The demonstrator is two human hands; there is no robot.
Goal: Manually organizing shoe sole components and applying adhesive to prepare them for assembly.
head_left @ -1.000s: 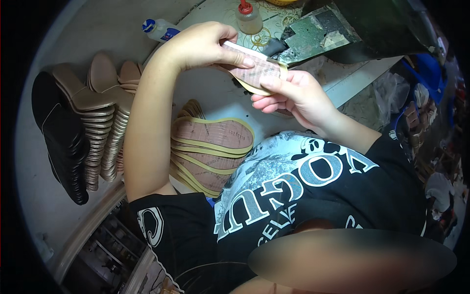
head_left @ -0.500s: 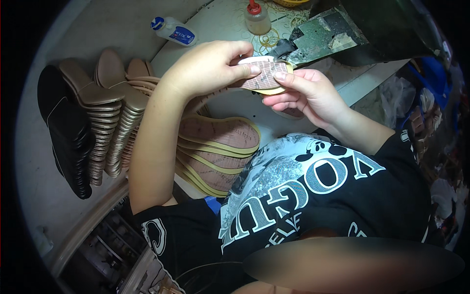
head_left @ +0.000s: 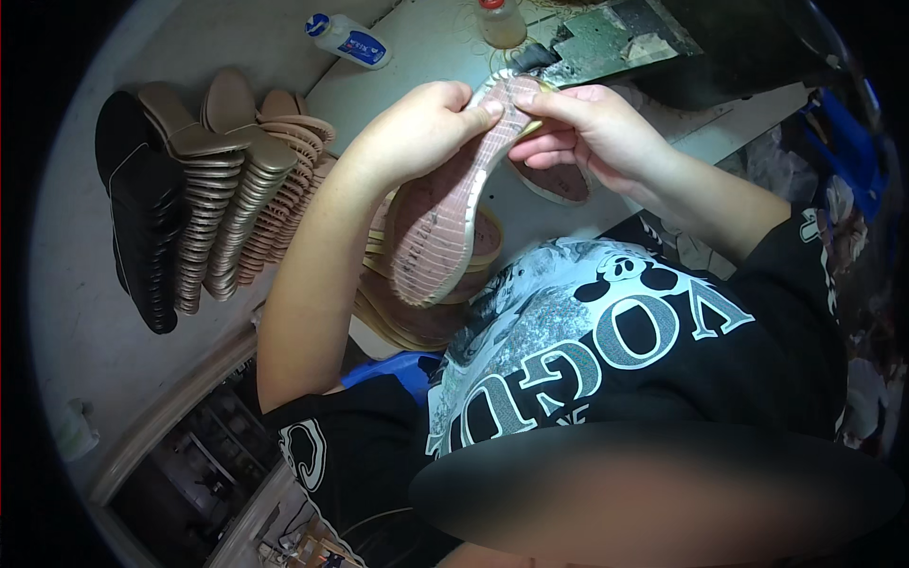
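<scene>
Both hands hold a pinkish shoe insole (head_left: pixel 431 227) with pale lines across it and a light rim. Its narrow end lies between my fingers, and its wide end slants down toward my body. My left hand (head_left: pixel 431 128) pinches its left edge, thumb on top. My right hand (head_left: pixel 582 123) grips the upper end with thumb and forefinger, the other fingers curled beneath. A strip of yellow edge shows by the right fingers. Under the held insole lies a pile of yellow-edged insoles (head_left: pixel 407 327), partly hidden. Another insole (head_left: pixel 559 185) rests on the table below my right hand.
Bundled black soles (head_left: pixel 142 218) stand at the left beside stacks of bronze soles (head_left: pixel 204 227) and pinkish soles (head_left: pixel 275 208). At the back of the table (head_left: pixel 417 71) are a white bottle (head_left: pixel 347 40), a red-capped bottle (head_left: pixel 502 26) and a worn green metal plate (head_left: pixel 615 47).
The held insole has swung round, so its length now shows, hanging toward me over the pile. Both hands still grip it, a little apart. The view has shifted slightly.
</scene>
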